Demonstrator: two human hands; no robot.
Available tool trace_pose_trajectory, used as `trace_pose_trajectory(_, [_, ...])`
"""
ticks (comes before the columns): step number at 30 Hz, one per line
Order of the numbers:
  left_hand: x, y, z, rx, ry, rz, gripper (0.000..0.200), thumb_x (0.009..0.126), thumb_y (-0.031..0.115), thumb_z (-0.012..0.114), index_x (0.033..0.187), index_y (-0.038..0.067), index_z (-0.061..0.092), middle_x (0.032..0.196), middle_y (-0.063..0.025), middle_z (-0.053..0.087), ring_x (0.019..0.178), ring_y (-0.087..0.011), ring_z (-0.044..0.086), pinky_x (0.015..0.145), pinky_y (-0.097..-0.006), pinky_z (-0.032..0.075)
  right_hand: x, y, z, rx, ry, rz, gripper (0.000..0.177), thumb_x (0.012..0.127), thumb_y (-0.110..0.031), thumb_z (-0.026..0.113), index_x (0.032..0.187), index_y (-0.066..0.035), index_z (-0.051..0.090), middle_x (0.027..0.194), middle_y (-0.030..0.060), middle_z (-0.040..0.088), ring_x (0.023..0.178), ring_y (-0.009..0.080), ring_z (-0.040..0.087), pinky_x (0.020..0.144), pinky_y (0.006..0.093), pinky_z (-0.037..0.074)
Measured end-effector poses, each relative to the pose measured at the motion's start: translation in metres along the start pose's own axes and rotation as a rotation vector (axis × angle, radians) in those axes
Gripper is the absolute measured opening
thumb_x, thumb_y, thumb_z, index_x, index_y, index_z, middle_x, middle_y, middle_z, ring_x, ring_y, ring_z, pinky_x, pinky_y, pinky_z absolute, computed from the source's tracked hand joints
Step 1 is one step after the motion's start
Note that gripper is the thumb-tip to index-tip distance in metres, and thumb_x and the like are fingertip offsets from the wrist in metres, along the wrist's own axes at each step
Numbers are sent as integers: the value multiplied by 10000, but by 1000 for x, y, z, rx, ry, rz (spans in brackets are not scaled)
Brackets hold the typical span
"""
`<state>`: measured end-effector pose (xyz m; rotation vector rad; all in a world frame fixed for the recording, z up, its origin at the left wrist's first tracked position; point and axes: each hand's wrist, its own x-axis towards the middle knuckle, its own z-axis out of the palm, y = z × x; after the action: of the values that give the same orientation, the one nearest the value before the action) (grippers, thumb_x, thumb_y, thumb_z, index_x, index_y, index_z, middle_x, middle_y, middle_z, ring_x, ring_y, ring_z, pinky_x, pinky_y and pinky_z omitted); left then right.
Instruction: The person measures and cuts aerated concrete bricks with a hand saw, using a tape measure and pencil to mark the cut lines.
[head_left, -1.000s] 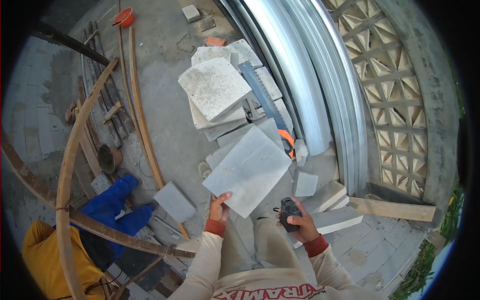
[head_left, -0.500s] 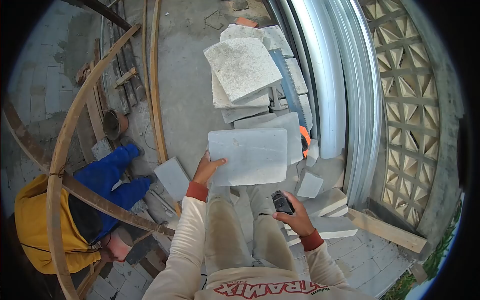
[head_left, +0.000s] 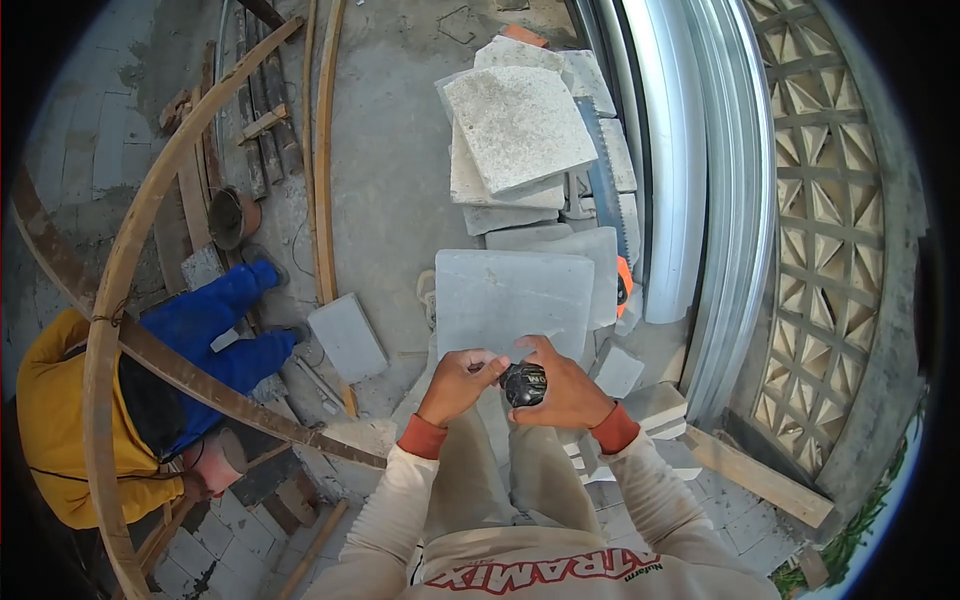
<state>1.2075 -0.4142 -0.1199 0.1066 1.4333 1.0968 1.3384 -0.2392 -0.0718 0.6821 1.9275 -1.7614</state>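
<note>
My right hand [head_left: 565, 388] is wrapped round a black tape measure [head_left: 524, 384], held low in front of my legs. Thumb and fingers of my left hand [head_left: 462, 385] pinch at the tape measure's left side; the blade itself cannot be made out. Just beyond both hands is a flat, light grey block [head_left: 515, 295] with a smooth face, and neither hand grips it. Behind it lie more pale slabs, the top one rough and whitish [head_left: 520, 130]. A handsaw [head_left: 605, 185] with an orange handle [head_left: 624, 280] rests along the right side of that pile.
Long metal profiles [head_left: 715, 200] stand at the right beside a patterned block wall [head_left: 815, 250]. A co-worker in a yellow top [head_left: 60, 430] bends at the left, behind curved timber strips [head_left: 150, 190]. Another grey block [head_left: 347, 338] lies on the floor; a board [head_left: 760, 475] sits lower right.
My left hand has let go of the grey block and come to the tape measure. My right hand has brought the tape measure up and left. The view has shifted slightly.
</note>
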Motion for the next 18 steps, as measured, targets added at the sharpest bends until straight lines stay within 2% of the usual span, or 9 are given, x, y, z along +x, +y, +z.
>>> trace_pose_trajectory(3, [15, 13, -18, 77, -52, 28, 323, 942, 297, 753, 960, -24, 728, 850, -11, 694, 777, -75, 595, 735, -238, 491, -5, 16, -17, 74, 28, 22, 922, 660, -214, 878, 1404, -49, 359, 1027, 148, 680, 991, 268, 655, 914, 348, 497])
trace_pose_trajectory(5, [32, 20, -40, 105, -31, 75, 323, 928, 287, 774, 974, -28, 715, 887, -13, 696, 809, -92, 617, 756, -241, 498, -11, 34, -43, 78, 109, 80, 917, 650, -206, 885, 1397, -54, 377, 1030, 132, 684, 997, 233, 649, 915, 327, 493])
trace_pose_trajectory(6, [42, 25, -51, 153, 74, 87, 314, 918, 269, 783, 981, -32, 720, 885, -22, 704, 806, -96, 626, 746, -245, 502, -16, 47, -58, 85, 150, 110, 914, 645, -202, 889, 1394, -56, 386, 1031, 124, 686, 999, 215, 645, 915, 317, 491])
trace_pose_trajectory(8, [65, 32, -76, 342, 302, 151, 312, 890, 272, 800, 993, -18, 751, 866, -68, 738, 778, -131, 667, 727, -271, 519, -21, 80, -93, 0, 221, 121, 851, 619, -180, 894, 1351, -52, 480, 1065, 108, 679, 1008, 212, 646, 933, 317, 494])
trace_pose_trajectory(10, [88, 31, -97, 547, 522, 207, 331, 861, 310, 812, 999, 11, 782, 851, -126, 764, 752, -195, 710, 718, -313, 539, -26, 124, -126, -157, 367, 37, 753, 592, -199, 882, 1260, -23, 583, 1058, 134, 685, 957, 241, 671, 907, 338, 521])
trace_pose_trajectory(12, [106, 29, -107, 680, 711, 209, 351, 842, 344, 819, 1002, 32, 795, 852, -170, 765, 749, -261, 733, 715, -353, 551, -29, 125, -157, -183, 405, 136, 695, 585, -164, 859, 1219, -16, 613, 1061, 128, 686, 956, 235, 672, 909, 327, 522])
trace_pose_trajectory(14, [111, 35, -101, 747, 766, 161, 365, 843, 374, 807, 994, 42, 798, 856, -186, 756, 767, -309, 733, 727, -383, 555, -31, 126, -180, -193, 442, 206, 663, 580, -124, 826, 1206, -12, 638, 1079, 127, 688, 970, 235, 676, 914, 314, 523])
trace_pose_trajectory(18, [118, 28, -78, 863, 830, 159, 383, 849, 398, 790, 988, 41, 797, 850, -207, 744, 786, -360, 731, 733, -420, 557, -20, 147, -200, -182, 446, 181, 711, 571, -145, 828, 1247, -17, 650, 1120, 133, 694, 991, 243, 678, 932, 319, 522])
